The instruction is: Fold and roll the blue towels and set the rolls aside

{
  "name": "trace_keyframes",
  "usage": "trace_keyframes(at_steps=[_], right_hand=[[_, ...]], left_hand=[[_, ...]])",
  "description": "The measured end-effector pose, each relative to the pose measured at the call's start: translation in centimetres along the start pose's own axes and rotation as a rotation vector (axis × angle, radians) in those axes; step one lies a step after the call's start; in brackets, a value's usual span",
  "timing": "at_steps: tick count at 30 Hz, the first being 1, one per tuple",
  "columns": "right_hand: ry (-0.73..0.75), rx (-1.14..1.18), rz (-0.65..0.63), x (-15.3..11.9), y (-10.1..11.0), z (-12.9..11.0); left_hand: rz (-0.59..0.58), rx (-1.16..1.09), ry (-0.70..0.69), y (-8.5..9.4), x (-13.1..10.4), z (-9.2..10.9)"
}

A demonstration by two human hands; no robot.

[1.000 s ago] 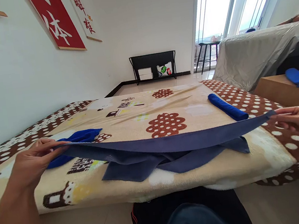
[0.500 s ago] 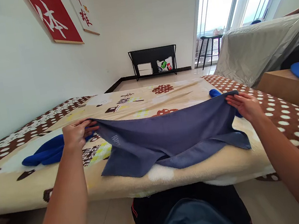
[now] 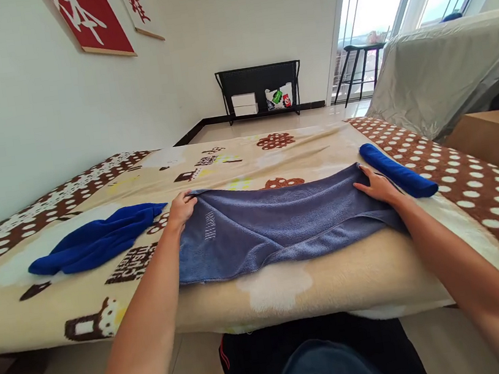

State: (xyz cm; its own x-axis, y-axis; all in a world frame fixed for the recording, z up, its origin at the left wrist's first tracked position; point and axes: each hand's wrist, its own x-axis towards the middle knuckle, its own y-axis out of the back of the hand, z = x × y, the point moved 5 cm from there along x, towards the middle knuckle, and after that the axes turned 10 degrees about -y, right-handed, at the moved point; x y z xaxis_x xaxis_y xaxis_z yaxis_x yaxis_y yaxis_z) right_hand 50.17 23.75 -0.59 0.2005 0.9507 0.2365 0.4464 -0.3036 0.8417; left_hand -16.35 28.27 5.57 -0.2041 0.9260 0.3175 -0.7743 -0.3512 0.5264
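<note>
A grey-purple towel (image 3: 273,224) with white stitched lettering near its left end lies across the front of the bed, its lower edge folded and wavy. My left hand (image 3: 183,210) pinches the towel's far left corner. At the far right corner, my right hand (image 3: 377,184) grips the cloth between thumb and fingers. To the left rests a crumpled blue cloth (image 3: 99,238), apart from my left hand. A rolled blue towel (image 3: 398,170) lies just beyond my right hand.
The bed is covered by a patterned blanket (image 3: 273,289) with a brown polka-dot border. A cardboard box (image 3: 489,144) stands at the right, near plastic-covered furniture (image 3: 456,68). Against the back wall is a black rack (image 3: 257,80); a black stool (image 3: 363,69) is by the window.
Both hands have moved inward and lowered the towel onto the bed. The rolled blue towel, mostly hidden before, now shows. The view has shifted slightly.
</note>
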Motion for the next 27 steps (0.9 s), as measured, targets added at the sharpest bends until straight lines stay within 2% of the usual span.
trace_keyframes(at_steps=[5, 9, 14, 18, 21, 24, 27], right_hand=[[-0.017, -0.036, 0.019, 0.5, -1.5, 0.4], [-0.062, -0.105, 0.016, 0.3, -1.8, 0.8], [-0.069, -0.110, 0.008, -1.1, -0.8, 0.7], [-0.070, -0.055, -0.053, -4.0, 0.6, 0.8], [-0.016, 0.052, -0.183, -7.9, 2.2, 1.0], [0.022, 0.113, -0.273, -13.1, 4.3, 1.9], [0.017, 0.097, -0.257, -18.0, 6.4, 4.0]], left_hand=[[-0.018, 0.234, 0.002, -1.5, 0.8, -1.5], [-0.046, 0.423, 0.005, -2.3, -0.9, -2.4], [-0.110, 0.545, -0.113, -1.9, -3.5, -2.3], [-0.150, 0.598, -0.162, -0.1, -6.4, -1.9], [-0.165, 0.625, -0.195, 1.8, -10.4, -2.1], [-0.070, 0.679, -0.255, 4.6, -15.5, -2.8], [0.063, 0.706, -0.288, 7.4, -19.9, -3.7]])
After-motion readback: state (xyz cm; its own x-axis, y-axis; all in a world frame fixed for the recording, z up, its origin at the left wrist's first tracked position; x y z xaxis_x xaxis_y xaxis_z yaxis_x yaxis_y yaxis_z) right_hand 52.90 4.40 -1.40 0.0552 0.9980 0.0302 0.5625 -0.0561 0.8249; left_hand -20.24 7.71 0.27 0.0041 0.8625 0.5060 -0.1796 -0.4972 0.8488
